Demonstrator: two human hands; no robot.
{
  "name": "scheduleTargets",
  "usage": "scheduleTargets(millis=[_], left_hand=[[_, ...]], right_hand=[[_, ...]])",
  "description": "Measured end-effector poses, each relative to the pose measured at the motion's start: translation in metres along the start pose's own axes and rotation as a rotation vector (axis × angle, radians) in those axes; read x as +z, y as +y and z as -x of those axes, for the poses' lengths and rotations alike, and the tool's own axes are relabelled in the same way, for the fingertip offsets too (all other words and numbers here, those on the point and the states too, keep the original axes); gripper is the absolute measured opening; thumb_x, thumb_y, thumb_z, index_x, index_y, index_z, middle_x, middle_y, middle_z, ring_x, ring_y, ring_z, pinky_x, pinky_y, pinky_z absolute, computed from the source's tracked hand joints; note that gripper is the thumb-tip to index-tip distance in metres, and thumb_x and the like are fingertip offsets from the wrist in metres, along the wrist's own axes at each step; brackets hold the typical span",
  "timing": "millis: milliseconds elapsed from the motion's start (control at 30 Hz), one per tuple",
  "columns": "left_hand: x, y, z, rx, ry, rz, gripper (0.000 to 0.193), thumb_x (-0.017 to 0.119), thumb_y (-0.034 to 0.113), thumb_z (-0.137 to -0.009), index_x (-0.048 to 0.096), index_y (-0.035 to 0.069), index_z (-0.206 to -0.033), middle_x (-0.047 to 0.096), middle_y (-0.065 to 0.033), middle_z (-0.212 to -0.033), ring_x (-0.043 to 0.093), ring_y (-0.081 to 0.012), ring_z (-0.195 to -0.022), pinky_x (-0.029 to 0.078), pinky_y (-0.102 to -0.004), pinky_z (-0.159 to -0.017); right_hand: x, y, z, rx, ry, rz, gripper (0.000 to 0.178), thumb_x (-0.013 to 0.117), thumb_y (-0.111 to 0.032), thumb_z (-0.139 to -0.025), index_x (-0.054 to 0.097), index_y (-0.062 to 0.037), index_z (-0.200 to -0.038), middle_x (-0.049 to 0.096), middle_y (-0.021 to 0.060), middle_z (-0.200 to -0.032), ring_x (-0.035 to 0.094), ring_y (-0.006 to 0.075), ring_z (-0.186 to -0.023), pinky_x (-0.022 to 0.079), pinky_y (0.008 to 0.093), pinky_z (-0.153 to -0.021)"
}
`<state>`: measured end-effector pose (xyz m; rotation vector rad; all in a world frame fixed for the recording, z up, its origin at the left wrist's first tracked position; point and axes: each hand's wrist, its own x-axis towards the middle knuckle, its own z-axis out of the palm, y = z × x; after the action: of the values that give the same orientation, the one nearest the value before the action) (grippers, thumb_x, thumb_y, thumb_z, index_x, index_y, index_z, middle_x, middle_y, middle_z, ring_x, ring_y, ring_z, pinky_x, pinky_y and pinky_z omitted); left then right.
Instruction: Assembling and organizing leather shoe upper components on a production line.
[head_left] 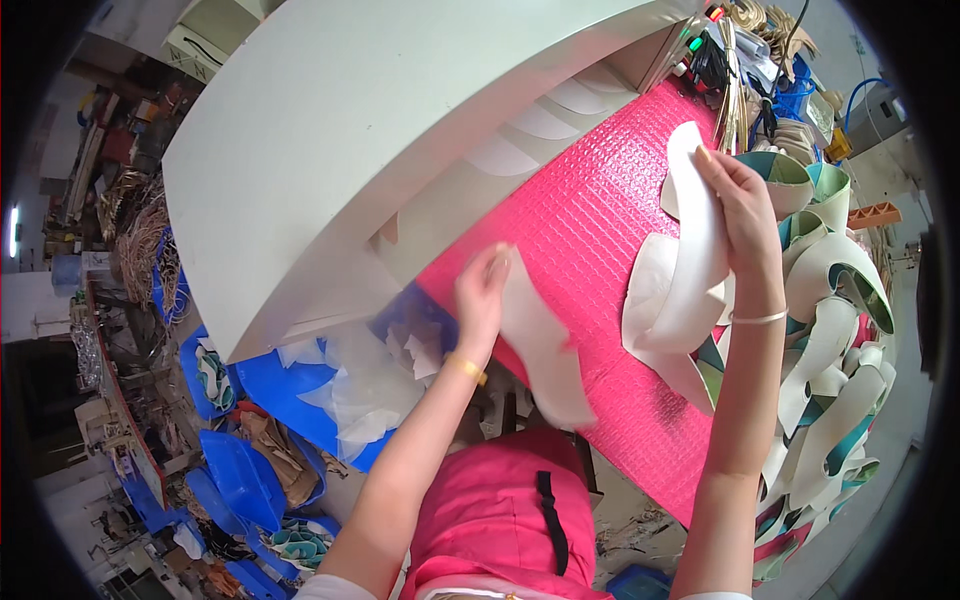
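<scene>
Over the near edge of the pink mat (575, 215), the left hand (482, 290) pinches one end of a white strip (541, 338); near the right edge, above other white pieces (648, 278), the right hand (748, 212) grips a curved white panel (698, 245) between thumb and fingers.

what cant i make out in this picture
All in the head view:
Left strip, in the left hand: edges blurred
Space under the white hood: partly hidden by the hood
Pale piece behind the right strip: partly covered by it
Sleeves: cut off by the lower edge
</scene>
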<state>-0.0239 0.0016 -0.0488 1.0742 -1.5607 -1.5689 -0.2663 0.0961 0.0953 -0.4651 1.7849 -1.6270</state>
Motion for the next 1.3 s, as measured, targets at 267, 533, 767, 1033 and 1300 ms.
scheduleTargets(millis=[267, 533, 767, 1033, 1300], left_hand=[[0.028, 0.075, 0.007, -0.02, -0.074, 0.129, 0.025, 0.05, 0.015, -0.087, 0.053, -0.003, -0.104, 0.059, -0.013, -0.094, 0.057, -0.0212, -0.087, 0.046, -0.0326, -0.077], [-0.002, 0.064, -0.036, -0.185, 0.153, 0.382, 0.013, 0.051, 0.01, -0.086, 0.057, 0.003, -0.095, 0.061, -0.0066, -0.088, 0.059, -0.0145, -0.079, 0.048, -0.0288, -0.073], [-0.062, 0.059, -0.102, 0.161, 0.245, -1.021, 0.037, 0.048, 0.014, -0.085, 0.044, -0.003, -0.117, 0.051, -0.0158, -0.114, 0.047, -0.0278, -0.107, 0.036, -0.0319, -0.091], [-0.114, 0.0, -0.166, -0.041, -0.139, -1.428, 0.054, 0.039, 0.027, -0.088, 0.021, 0.004, -0.134, 0.015, -0.0173, -0.14, 0.012, -0.026, -0.131, 0.013, -0.0313, -0.105], [-0.108, 0.007, -0.138, 0.055, 0.079, -1.146, 0.041, 0.033, 0.027, -0.09, 0.039, 0.0, -0.121, 0.041, -0.0193, -0.124, 0.04, -0.0303, -0.114, 0.032, -0.0362, -0.094]], right_hand=[[0.061, 0.04, 0.016, 0.099, -0.355, 0.142, 0.029, 0.055, -0.025, -0.084, 0.06, -0.0003, -0.098, 0.057, -0.0018, -0.072, 0.05, 0.0057, -0.064, 0.042, 0.0208, -0.059], [0.075, 0.106, 0.031, 0.042, -0.526, -0.022, 0.024, 0.056, -0.016, -0.082, 0.054, 0.0016, -0.098, 0.053, 0.0, -0.077, 0.048, 0.0066, -0.071, 0.04, 0.0232, -0.062], [0.105, 0.111, -0.063, -0.156, -0.553, 0.19, 0.041, 0.056, -0.01, -0.08, 0.047, -0.003, -0.119, 0.06, 0.0067, -0.092, 0.055, 0.0116, -0.078, 0.045, 0.0254, -0.073], [0.354, 0.21, -0.186, -0.399, -0.382, -0.725, 0.026, 0.054, -0.008, -0.071, 0.061, -0.0036, -0.096, 0.06, 0.0177, -0.093, 0.058, 0.0315, -0.086, 0.046, 0.0369, -0.077], [0.362, 0.175, -0.128, -0.393, -0.089, -0.081, 0.018, 0.05, -0.009, -0.077, 0.06, -0.0023, -0.09, 0.061, 0.0177, -0.09, 0.061, 0.0284, -0.082, 0.051, 0.0351, -0.066]])
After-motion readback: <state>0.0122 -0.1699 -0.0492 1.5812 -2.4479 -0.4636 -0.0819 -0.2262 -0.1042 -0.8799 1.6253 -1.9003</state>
